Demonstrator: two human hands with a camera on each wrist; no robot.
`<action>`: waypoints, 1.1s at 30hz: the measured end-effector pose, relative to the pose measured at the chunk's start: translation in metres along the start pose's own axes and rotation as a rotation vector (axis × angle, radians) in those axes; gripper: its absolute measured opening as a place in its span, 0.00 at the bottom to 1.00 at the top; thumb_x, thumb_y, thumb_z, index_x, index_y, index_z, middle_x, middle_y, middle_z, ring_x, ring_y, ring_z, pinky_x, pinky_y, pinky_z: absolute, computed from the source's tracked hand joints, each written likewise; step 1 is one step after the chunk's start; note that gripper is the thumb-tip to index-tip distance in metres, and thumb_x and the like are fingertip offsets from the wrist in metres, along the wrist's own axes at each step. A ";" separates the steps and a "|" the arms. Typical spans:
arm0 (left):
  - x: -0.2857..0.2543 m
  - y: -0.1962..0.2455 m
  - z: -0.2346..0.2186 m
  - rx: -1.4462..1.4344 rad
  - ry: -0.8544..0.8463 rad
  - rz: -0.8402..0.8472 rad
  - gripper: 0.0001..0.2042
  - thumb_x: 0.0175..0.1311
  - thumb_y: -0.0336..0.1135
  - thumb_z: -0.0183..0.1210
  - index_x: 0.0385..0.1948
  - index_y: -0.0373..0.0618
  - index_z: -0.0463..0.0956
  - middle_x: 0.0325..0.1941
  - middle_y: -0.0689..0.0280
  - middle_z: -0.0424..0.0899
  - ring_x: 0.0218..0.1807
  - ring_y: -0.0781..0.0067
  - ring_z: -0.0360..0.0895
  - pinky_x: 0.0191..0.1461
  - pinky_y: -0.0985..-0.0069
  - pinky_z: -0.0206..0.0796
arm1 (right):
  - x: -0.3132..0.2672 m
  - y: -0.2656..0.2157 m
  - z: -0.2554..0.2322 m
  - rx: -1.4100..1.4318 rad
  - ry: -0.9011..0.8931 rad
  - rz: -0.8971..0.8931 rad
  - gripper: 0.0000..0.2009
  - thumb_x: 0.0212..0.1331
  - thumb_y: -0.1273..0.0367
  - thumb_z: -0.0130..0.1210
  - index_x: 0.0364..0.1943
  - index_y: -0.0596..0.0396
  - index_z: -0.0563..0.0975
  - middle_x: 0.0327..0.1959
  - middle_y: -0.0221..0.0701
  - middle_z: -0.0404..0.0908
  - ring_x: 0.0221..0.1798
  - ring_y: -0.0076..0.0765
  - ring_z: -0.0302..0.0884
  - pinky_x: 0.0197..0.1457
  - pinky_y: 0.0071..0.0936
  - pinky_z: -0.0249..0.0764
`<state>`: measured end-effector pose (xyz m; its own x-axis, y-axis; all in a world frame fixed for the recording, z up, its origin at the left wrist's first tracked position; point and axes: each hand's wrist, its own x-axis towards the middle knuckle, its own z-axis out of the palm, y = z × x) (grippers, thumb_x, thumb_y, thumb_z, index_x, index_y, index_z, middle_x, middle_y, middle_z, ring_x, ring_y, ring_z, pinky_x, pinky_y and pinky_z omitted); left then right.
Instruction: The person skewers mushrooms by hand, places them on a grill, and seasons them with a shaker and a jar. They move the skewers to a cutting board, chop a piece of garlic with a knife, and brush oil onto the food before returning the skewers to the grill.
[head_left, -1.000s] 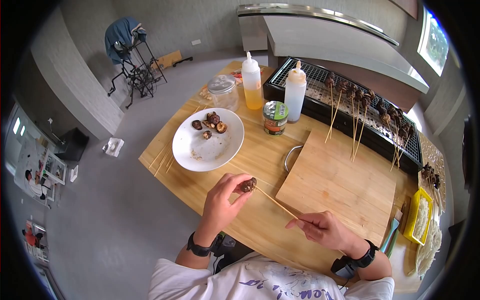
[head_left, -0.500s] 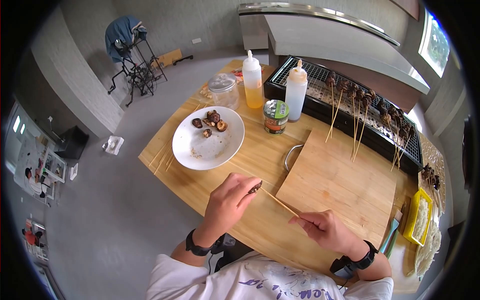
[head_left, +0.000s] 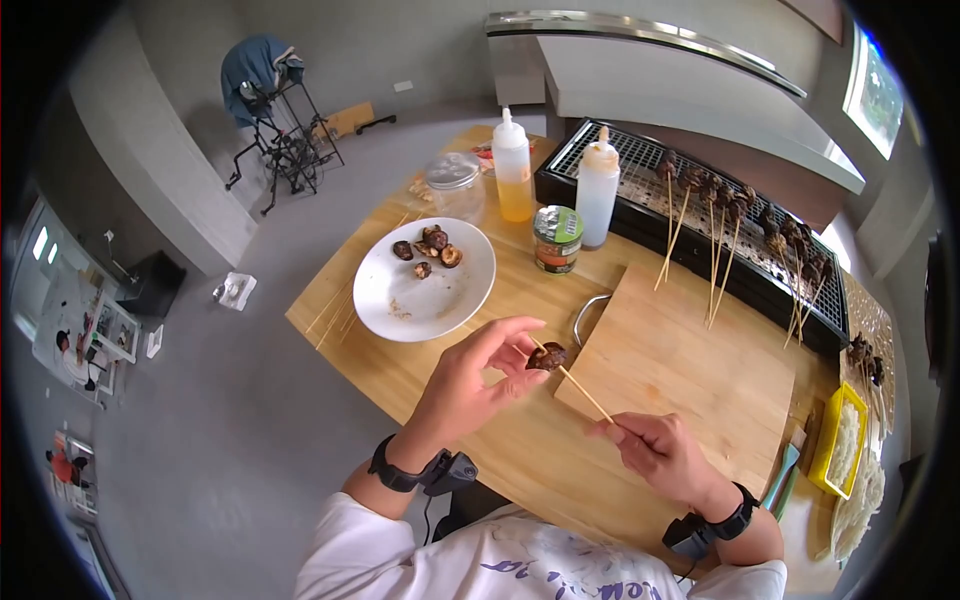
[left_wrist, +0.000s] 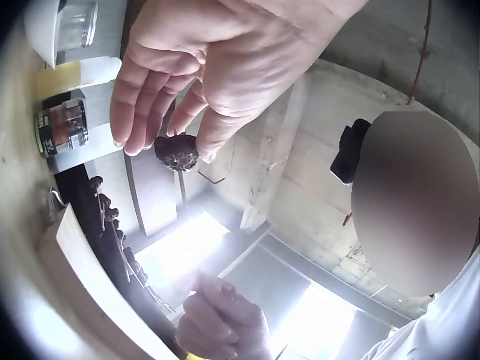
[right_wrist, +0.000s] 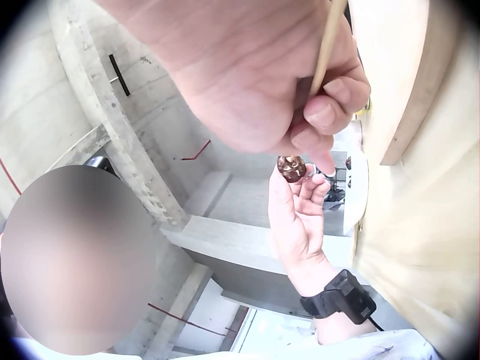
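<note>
My right hand grips a thin wooden skewer that slants up to the left. Near its far end sits a dark brown mushroom, pierced through, with the skewer's tip showing beyond it. At that end my left hand spreads around the mushroom, its thumb tip right at the edge and the long fingers loosely extended. In the left wrist view the mushroom hangs by the thumb and fingertips. Left of the hands, several more mushrooms lie on a white plate.
A cutting board lies right of centre. Behind it stand a green-lidded can, two squeeze bottles and a jar. A grill holds several skewers. A yellow tray and brushes lie on the right.
My left hand has loosened from around the mushroom and spread its fingers, moving slightly right and up. The skewer's tip now shows past the mushroom. The right hand keeps its grip.
</note>
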<state>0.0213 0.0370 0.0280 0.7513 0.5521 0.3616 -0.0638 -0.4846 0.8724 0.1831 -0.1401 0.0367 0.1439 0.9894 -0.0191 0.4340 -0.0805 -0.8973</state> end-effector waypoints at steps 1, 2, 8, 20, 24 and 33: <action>0.002 -0.001 -0.007 0.008 0.013 0.000 0.19 0.54 0.32 0.61 0.49 0.43 0.69 0.34 0.65 0.77 0.32 0.78 0.76 0.39 0.80 0.70 | 0.000 0.003 0.001 0.045 -0.014 0.055 0.08 0.61 0.72 0.45 0.37 0.57 0.78 0.11 0.29 0.58 0.13 0.22 0.53 0.18 0.22 0.53; 0.006 -0.002 -0.018 0.072 0.058 0.003 0.17 0.55 0.31 0.60 0.47 0.44 0.70 0.33 0.66 0.78 0.32 0.78 0.76 0.39 0.80 0.70 | 0.000 0.006 0.002 0.091 -0.025 0.113 0.09 0.62 0.72 0.45 0.37 0.57 0.78 0.10 0.26 0.57 0.14 0.19 0.52 0.18 0.21 0.53; 0.066 -0.064 -0.125 0.788 0.141 -0.174 0.14 0.50 0.25 0.59 0.40 0.45 0.74 0.33 0.63 0.76 0.32 0.71 0.75 0.38 0.75 0.67 | 0.003 0.011 0.001 0.213 -0.100 0.178 0.11 0.64 0.69 0.44 0.39 0.57 0.78 0.10 0.22 0.56 0.14 0.16 0.52 0.18 0.19 0.53; 0.093 -0.118 -0.152 1.144 -0.247 -0.283 0.11 0.42 0.22 0.61 0.30 0.41 0.71 0.38 0.57 0.75 0.48 0.58 0.72 0.44 0.66 0.65 | 0.002 0.011 0.002 0.158 -0.135 0.197 0.11 0.64 0.68 0.43 0.39 0.55 0.78 0.12 0.23 0.58 0.16 0.16 0.56 0.21 0.19 0.58; 0.093 -0.114 -0.157 1.143 -0.351 -0.317 0.10 0.43 0.22 0.58 0.28 0.41 0.70 0.33 0.57 0.77 0.41 0.56 0.75 0.41 0.65 0.66 | 0.003 0.010 0.004 0.179 -0.138 0.177 0.11 0.64 0.68 0.44 0.39 0.56 0.78 0.12 0.23 0.58 0.16 0.16 0.56 0.21 0.19 0.57; 0.067 0.010 -0.062 0.209 -0.013 0.049 0.13 0.45 0.23 0.63 0.32 0.42 0.69 0.28 0.68 0.73 0.29 0.79 0.73 0.36 0.81 0.66 | -0.001 -0.005 -0.015 0.217 -0.081 0.144 0.11 0.65 0.67 0.44 0.39 0.56 0.78 0.12 0.21 0.57 0.16 0.15 0.53 0.20 0.18 0.55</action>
<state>0.0300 0.1115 0.0815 0.7591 0.5160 0.3968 0.0359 -0.6419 0.7660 0.1944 -0.1426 0.0478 0.1151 0.9768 -0.1806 0.2122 -0.2017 -0.9562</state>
